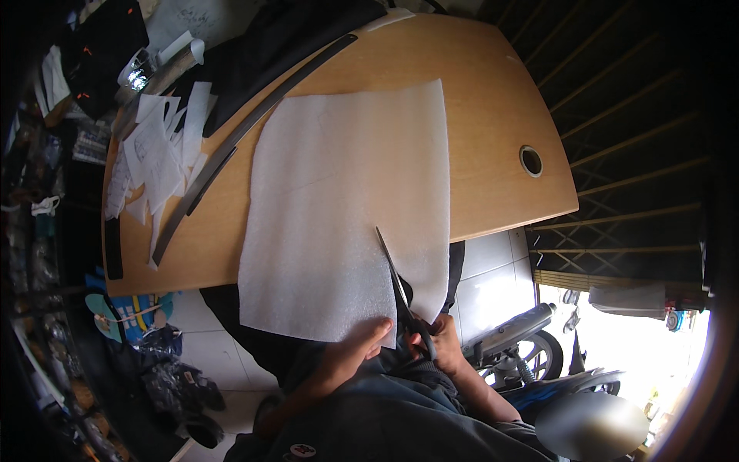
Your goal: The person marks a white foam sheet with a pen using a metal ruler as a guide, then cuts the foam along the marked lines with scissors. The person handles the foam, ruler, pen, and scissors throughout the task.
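Foam sheet [323, 200] sits by its near edge in the left hand's [360, 344] grip, thumb on top and fingers mostly hidden, closed down to the sheet's thickness; the right hand [445, 339] has its grip wrapped around the handles of the scissors [397, 281]; how far apart the blades stand I cannot tell, as only one shows clearly above the sheet; a slit runs in from the near edge along the blade, leaving a narrower flap on the right; the white sheet should be very light, soft and springy, a little slick, easy to dent or tear; a flat pinch beside the slit, clear of the blades, seems the best hold; most of it lies on the wooden desk [493, 92], its near part reaching past the edge toward the person; to the left lie a long dark strip [231, 148] and a heap of white scraps [162, 146]; lower left, what looks like a black plastic bag [185, 389] rests crumpled on the tiled floor [204, 354], its contents hidden.
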The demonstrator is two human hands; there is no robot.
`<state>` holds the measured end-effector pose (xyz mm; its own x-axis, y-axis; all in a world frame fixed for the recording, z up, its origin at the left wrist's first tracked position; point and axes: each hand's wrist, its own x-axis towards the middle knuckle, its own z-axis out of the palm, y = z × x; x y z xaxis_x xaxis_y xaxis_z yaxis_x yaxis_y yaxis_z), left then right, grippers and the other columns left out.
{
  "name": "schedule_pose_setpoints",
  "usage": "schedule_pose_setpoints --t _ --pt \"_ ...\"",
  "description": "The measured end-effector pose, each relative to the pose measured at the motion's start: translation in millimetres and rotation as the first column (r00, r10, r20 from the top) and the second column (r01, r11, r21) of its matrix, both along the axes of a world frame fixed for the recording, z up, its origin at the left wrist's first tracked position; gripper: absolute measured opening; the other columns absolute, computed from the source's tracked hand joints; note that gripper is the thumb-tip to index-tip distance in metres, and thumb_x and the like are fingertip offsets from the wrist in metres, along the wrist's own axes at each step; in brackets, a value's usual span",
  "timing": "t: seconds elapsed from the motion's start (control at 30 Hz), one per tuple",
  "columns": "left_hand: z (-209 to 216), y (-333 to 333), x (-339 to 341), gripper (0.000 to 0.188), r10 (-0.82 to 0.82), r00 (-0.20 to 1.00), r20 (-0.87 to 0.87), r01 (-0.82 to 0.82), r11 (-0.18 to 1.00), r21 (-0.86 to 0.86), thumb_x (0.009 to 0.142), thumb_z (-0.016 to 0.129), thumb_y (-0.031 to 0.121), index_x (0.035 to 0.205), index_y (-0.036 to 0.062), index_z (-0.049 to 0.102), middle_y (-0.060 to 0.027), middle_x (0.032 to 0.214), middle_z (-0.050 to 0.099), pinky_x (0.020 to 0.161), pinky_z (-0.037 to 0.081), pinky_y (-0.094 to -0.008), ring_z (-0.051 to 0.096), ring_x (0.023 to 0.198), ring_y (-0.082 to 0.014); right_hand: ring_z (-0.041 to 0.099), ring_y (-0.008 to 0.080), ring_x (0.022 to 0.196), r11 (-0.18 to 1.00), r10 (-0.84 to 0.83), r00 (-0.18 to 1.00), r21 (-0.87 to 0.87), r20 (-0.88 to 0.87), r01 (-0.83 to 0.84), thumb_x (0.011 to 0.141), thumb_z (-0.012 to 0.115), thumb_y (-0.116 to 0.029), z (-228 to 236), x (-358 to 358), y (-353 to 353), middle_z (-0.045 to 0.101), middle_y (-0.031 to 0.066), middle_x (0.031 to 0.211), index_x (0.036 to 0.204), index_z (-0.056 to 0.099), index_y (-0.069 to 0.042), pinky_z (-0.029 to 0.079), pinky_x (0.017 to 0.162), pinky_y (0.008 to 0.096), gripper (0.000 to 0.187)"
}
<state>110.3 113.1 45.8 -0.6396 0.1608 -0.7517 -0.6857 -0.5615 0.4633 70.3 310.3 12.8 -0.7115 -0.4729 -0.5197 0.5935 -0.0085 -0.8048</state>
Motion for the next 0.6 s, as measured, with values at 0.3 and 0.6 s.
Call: schedule_pose_setpoints --t 0.3,0.6 --pt "15 -2 -3 0.019 -0.118 0.989 0.088 0.121 0.992 -0.027 0.093 0.065 0.021 0.080 0.0083 0.059 0.0025 0.071 0.047 0.057 0.032 -0.0223 0.037 0.060 -0.0062 0.054 0.0090 0.050 0.999 -0.020 0.999 -0.027 0.038 0.021 0.081 0.082 -0.022 3 -4 4 0.059 0.0031 0.060 0.085 0.061 0.002 0.039 0.045 0.0246 0.032" --pt "15 -5 4 0.020 -0.123 0.990 0.067 0.123 0.992 -0.006 0.093 0.065 0.023 0.083 0.0072 0.060 0.0027 0.073 0.048 0.060 0.033 -0.0220 0.039 0.063 -0.0061 0.053 0.0089 0.049 0.999 -0.005 1.000 0.052 0.018 0.004 0.081 0.082 -0.026 2 -7 2 0.058 0.0027 0.059 0.082 0.061 0.001 0.038 0.045 0.0246 0.034"
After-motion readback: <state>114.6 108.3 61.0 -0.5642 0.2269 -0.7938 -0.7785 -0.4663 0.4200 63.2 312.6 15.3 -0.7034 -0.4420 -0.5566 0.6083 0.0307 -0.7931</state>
